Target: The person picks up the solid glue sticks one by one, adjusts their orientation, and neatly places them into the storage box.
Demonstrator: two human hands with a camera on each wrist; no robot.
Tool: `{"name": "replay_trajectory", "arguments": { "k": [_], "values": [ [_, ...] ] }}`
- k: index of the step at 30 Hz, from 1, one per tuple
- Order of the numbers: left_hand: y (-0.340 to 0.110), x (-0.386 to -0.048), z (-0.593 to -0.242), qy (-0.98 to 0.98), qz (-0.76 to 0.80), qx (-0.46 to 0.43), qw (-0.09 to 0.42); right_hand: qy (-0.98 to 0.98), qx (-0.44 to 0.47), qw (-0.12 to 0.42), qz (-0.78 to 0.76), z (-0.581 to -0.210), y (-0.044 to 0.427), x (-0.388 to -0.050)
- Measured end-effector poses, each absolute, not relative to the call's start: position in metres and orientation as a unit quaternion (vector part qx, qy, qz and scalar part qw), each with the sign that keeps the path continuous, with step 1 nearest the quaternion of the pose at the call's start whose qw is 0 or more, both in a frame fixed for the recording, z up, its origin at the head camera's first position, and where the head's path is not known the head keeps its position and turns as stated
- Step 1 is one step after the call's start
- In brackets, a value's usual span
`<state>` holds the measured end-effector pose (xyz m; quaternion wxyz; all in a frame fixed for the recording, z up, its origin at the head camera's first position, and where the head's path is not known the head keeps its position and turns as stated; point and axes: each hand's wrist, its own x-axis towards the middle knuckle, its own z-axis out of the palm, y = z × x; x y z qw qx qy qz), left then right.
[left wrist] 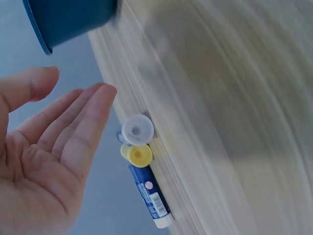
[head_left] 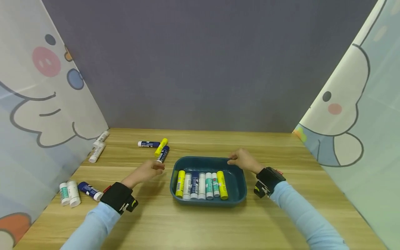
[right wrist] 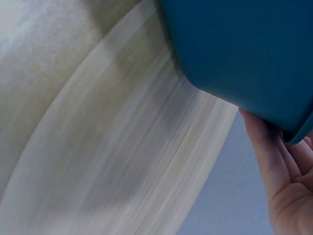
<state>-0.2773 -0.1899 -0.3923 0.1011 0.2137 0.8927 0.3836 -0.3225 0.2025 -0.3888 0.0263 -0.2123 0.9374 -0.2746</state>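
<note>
Navy tube just beyond left fingers; right fingers grip tray.

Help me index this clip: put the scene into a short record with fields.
Container: dark teal tray on a wood-grain tabletop
Inside tray: seven glue sticks side by side
Order, left to right: yellow, white, dark blue, white, teal, shorter teal, yellow
Left of tray, toward the back: three loose glue sticks, two dark blue, one yellow
Far left edge: two white glue sticks
Near left: three more glue sticks, teal-and-white, white, dark blue
Left grip: holds nothing; near a loose dark blue stick
Right grip: pinches the tray's back rim, toward the right corner
</note>
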Motion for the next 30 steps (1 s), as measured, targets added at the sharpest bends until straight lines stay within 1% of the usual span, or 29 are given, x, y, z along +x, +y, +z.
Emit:
{"name": "replay_trajectory", "arguments": {
  "k": [4,6,9,16,22,28,30],
  "values": [
    [-0.192,-0.286,-0.392,0.895,0.386,0.2,0.103,0.934,-0.213,0.025,-0.285,-0.388,0.203,-0.322],
    [-0.191,-0.291,-0.391,0.899,0.387,0.172,0.113,0.933,-0.213,0.025,-0.29,-0.388,0.203,-0.321],
    [-0.191,-0.299,-0.388,0.908,0.376,0.15,0.106,0.934,-0.208,0.025,-0.29,-0.389,0.203,-0.322],
    [-0.186,-0.321,-0.385,0.946,0.3,0.108,0.055,0.935,-0.205,0.02,-0.288,-0.391,0.202,-0.319],
    [-0.169,-0.33,-0.378,0.974,0.212,0.065,0.038,0.936,-0.214,0.014,-0.278,-0.392,0.201,-0.32],
    [-0.159,-0.34,-0.384,0.984,0.172,0.043,0.0,0.937,-0.222,0.008,-0.27,-0.392,0.199,-0.323],
    [-0.157,-0.344,-0.388,0.984,0.173,0.033,-0.004,0.937,-0.22,0.005,-0.272,-0.391,0.2,-0.323]
  ]
}}
